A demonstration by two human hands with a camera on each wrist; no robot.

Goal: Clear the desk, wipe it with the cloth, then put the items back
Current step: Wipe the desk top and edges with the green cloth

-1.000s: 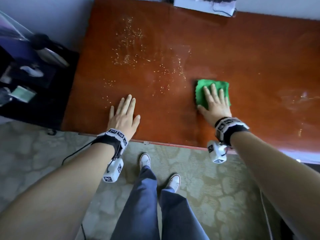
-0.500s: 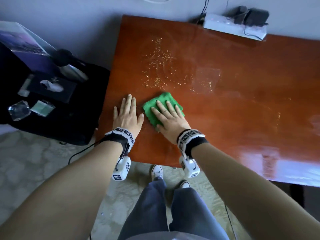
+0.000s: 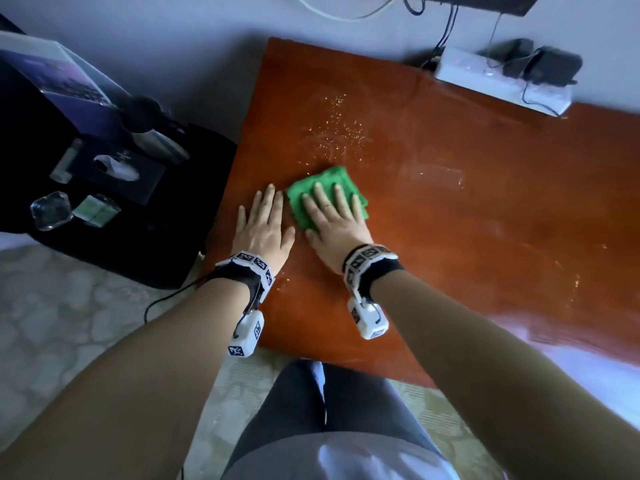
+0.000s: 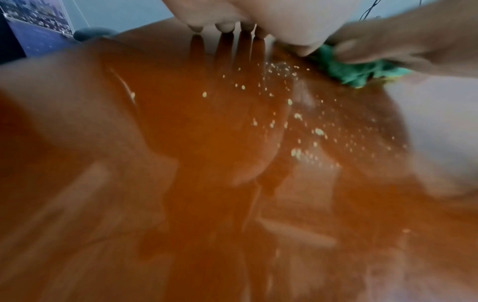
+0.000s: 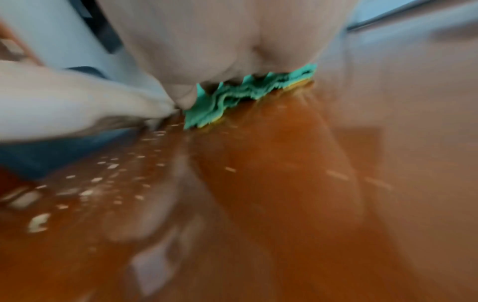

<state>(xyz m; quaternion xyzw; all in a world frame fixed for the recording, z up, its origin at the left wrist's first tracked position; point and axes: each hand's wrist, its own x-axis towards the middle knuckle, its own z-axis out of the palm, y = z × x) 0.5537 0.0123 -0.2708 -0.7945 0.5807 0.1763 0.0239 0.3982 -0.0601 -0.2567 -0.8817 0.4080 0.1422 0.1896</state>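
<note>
A folded green cloth (image 3: 325, 194) lies on the glossy red-brown desk (image 3: 450, 220) near its left end. My right hand (image 3: 332, 216) presses flat on the cloth with straight, spread fingers. Just left of it, my left hand (image 3: 263, 226) rests flat on the bare wood, fingers straight, thumb close to the right thumb. Pale crumbs (image 3: 332, 133) are scattered beyond the cloth. In the left wrist view the cloth (image 4: 357, 69) shows under the right hand (image 4: 388, 47), with crumbs (image 4: 297, 116) in front. The right wrist view is blurred; the cloth (image 5: 245, 94) sticks out beneath my palm.
A white power strip (image 3: 498, 81) with black adapters sits at the desk's back edge by the wall. Left of the desk, a black surface (image 3: 138, 237) holds a mouse (image 3: 116, 166), a glass piece (image 3: 50, 209), a small box (image 3: 95, 209) and a flask.
My right hand has slid the cloth from the desk's middle leftward until it is beside my left hand, then a little farther from me. The left hand has stayed flat in place.
</note>
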